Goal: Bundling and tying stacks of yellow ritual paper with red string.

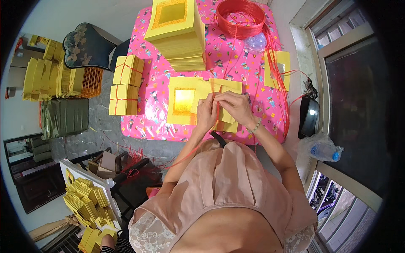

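Observation:
Above the near edge of the pink tablecloth, my left hand and my right hand meet with fingers pinched together. Between them they grip a thin red plastic strap, though the fingers hide where it crosses. Beneath lies a bundle of yellow paper, with the strap running over it. A yellow sheet with a gold foil square rests just left of my left hand. Behind my hands rises a tall stack of yellow paper, also topped with gold foil.
A coil of red strap sits at the far right, trailing strands down the table. Two strapped yellow bundles lie at the left edge. A dark chair stands beyond them. Another person's arm shows at lower left, near piled yellow bundles.

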